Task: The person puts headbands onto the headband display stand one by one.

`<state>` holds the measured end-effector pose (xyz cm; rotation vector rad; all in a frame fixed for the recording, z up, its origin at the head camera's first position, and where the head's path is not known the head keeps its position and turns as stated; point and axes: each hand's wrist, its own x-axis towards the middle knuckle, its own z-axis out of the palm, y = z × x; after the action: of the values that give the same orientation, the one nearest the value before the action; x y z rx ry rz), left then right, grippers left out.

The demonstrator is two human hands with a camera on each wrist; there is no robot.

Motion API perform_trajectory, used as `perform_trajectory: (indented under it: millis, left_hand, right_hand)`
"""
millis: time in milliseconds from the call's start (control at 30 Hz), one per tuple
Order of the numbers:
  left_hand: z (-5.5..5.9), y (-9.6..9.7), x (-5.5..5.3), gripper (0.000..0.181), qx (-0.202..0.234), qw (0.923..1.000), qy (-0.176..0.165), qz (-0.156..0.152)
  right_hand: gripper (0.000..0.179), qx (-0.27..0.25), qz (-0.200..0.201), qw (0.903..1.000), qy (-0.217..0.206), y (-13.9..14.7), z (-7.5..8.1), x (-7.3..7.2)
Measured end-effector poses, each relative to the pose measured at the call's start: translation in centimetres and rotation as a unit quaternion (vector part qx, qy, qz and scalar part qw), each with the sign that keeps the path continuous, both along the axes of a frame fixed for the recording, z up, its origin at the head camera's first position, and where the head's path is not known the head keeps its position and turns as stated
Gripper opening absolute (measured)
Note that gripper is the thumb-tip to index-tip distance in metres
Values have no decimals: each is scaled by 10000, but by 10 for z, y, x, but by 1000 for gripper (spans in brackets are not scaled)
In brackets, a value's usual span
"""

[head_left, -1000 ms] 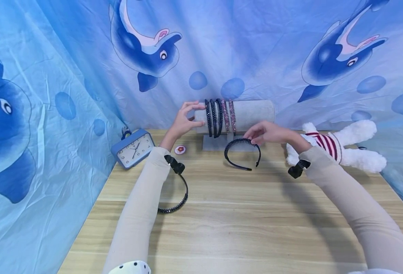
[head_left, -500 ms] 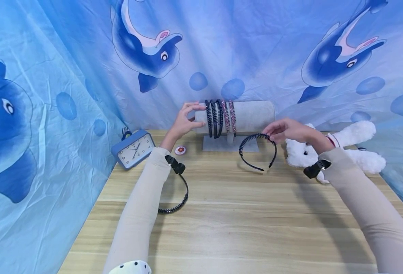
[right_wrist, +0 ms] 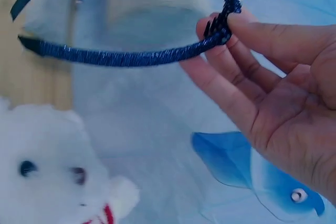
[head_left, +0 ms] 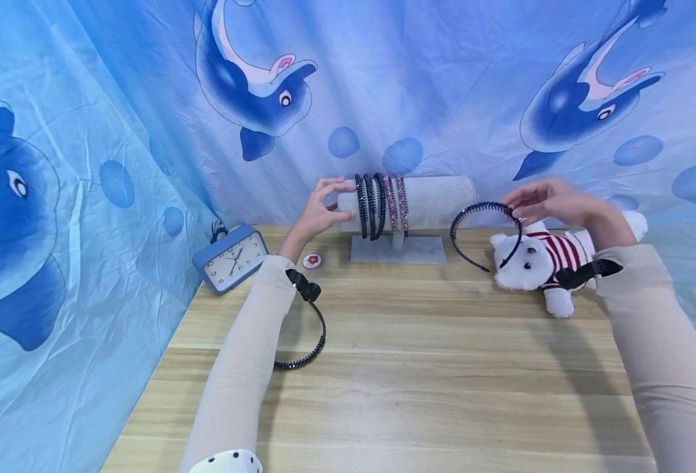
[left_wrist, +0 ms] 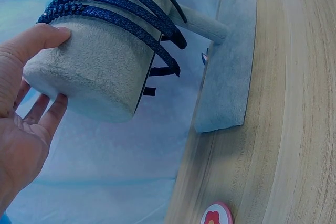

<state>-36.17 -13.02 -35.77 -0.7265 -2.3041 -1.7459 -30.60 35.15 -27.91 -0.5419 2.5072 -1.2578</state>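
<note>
My left hand (head_left: 315,213) holds the left end of a grey padded headband stand (head_left: 439,200), thumb on its top and fingers at the end face in the left wrist view. On the roll hang three dark beaded headbands (left_wrist: 123,22) and two pink sparkly headbands (head_left: 402,203). To the right of the roll, my right hand (head_left: 551,202) pinches a dark blue beaded headband (right_wrist: 131,59) between thumb and fingers, raised above the table with its tips hanging downward. Another dark headband (head_left: 309,357) lies on the table, partly hidden by my left sleeve.
A white plush bear (head_left: 516,263) in a striped shirt lies at the right, partly behind my right arm. At the left stand a blue alarm clock (head_left: 232,258) and a round flower badge (head_left: 311,261). A dolphin-print curtain (head_left: 431,85) closes off the wooden table's back.
My right hand has moved right and upward with the headband, away from the stand towards the plush bear. My left hand has stayed on the roll's end.
</note>
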Motion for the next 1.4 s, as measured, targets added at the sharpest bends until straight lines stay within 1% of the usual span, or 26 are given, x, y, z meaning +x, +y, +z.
perform_trajectory:
  millis: [67,167,200,333,500,567,633,700,833,933,967,1000,1200,1333,1400]
  left_hand:
    - [0,0,0,53,0,10000,5,-1]
    - [0,0,1,53,0,10000,-1,-7]
    - [0,0,1,54,-8,10000,0,-6]
    - [-1,1,2,54,-60,10000,7,27]
    - [-2,2,2,54,-37,10000,7,13]
    - [-2,2,2,55,1,10000,-17,-22]
    - [-2,3,2,55,5,10000,-39,-38]
    - [-3,2,2,55,20,10000,-45,-42]
    - [-3,1,0,55,43,10000,-3,-5]
    - [-3,0,-1,55,67,10000,25,22]
    - [-2,0,-1,55,62,10000,25,30]
    - [-2,-1,0,55,66,10000,29,27]
    - [1,-1,1,54,12,10000,-24,30]
    - [1,-1,2,55,1,9999,-109,36]
    - [1,0,2,56,-10,9999,-149,35]
  right_hand:
    - [32,-40,-207,9997,100,6,6,1]
    - [37,-92,-501,9986,146,14,12,2]
    - [39,-181,-573,9981,141,17,14,2]
    - [42,-484,-817,9953,194,23,16,1]
    - [45,-898,-1155,9891,189,27,15,0]
    - [54,-1197,-1280,9845,95,30,15,1]
    - [56,-1624,-1396,9768,-51,33,15,3]
    - [53,-2103,-1481,9662,-199,36,16,5]
    - [33,-3069,-1605,9371,-433,37,15,6]
    - [30,-3548,-1670,9187,-480,36,12,5]
    - [29,-3613,-1723,9152,-464,35,10,4]
    - [28,-3613,-1800,9140,-420,33,9,4]
    - [21,-3168,-2522,9142,-132,15,-3,0]
    - [23,-3273,-2632,9075,-72,2,-12,-4]
    - [23,-3229,-2695,9073,-48,-4,-17,-7]
